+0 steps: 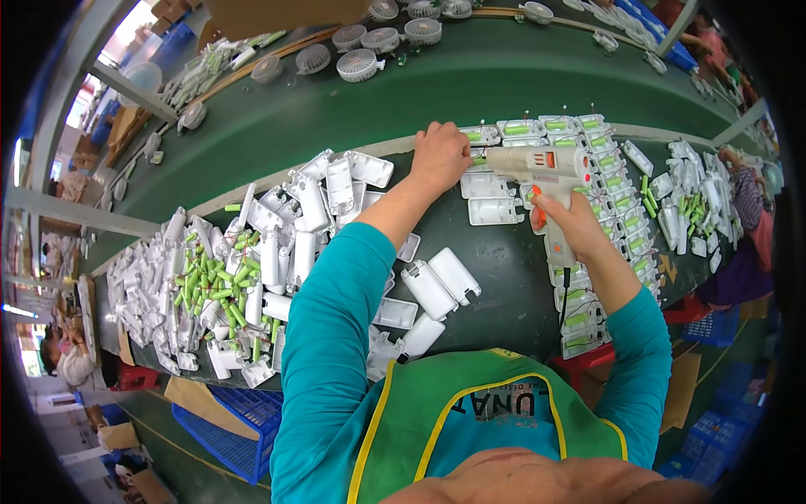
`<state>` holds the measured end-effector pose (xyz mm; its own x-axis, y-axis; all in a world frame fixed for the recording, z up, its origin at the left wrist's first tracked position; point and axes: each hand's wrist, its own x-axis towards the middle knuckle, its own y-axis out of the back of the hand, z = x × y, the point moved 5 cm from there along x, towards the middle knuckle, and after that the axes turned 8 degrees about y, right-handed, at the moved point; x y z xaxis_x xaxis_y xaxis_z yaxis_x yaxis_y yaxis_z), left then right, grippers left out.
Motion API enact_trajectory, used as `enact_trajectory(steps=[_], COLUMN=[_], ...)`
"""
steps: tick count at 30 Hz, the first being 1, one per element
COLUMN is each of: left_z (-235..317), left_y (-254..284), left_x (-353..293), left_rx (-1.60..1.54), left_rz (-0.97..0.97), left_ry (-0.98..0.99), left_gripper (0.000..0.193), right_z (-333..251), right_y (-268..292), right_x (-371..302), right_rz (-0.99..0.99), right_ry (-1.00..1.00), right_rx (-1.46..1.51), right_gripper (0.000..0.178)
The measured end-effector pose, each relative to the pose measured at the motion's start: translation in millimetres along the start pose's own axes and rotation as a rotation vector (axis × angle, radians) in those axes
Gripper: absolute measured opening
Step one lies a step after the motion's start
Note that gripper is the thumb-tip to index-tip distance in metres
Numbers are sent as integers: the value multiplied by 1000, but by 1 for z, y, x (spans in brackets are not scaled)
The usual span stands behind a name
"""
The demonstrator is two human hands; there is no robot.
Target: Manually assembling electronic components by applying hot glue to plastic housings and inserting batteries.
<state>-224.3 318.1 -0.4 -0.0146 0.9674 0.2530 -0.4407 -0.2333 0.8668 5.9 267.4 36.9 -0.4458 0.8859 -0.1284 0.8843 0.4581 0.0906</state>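
Observation:
My right hand (pixel 573 220) grips a pale glue gun (pixel 544 160), fingers at its orange trigger and its nozzle pointing left. A black cord (pixel 563 296) hangs from the handle. My left hand (pixel 440 158) is closed, its fingers bent down beside the nozzle tip at the edge of the white casings; what they pinch is hidden. Just below the gun lie open white casing halves (pixel 494 211). Along the far side and down the right run rows of white casings (pixel 603 160) holding green battery cells (pixel 579 319), some with thin wires standing up.
Left of my arm is a heap of white casings (pixel 317 206) mixed with loose green cells (pixel 220 281). Another heap (pixel 693 197) lies at the right. Beyond the bench edge runs a green conveyor (pixel 403 92) with round fan heads (pixel 359 65). A blue crate (pixel 227 441) stands below.

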Motion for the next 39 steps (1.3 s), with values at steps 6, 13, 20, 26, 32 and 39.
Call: enact_trajectory(steps=[6,13,20,26,32,39], left_z=[-3,-6,1,-43,-99,-119], left_y=[-1,25,131,292,399,444], left_x=[3,-8,-49,-89,-134,-145], left_rx=[-50,-55,231,769,934,513], left_rz=[-27,-11,276,687,694,626], left_ry=[2,-1,-202,89,397,399], left_gripper=[8,8,48,87,91,36], right_z=[2,-10,-19,-29,-40,-53], right_y=[5,0,9,12,7,-2], right_x=[-7,-11,-37,-59,-75,-99], right_rz=[-13,4,-59,-90,-97,-131], right_ry=[-33,-57,-1,28,68,113], right_rx=[-12,149,240,249,231,219], right_gripper=[32,35,45,47,47,48])
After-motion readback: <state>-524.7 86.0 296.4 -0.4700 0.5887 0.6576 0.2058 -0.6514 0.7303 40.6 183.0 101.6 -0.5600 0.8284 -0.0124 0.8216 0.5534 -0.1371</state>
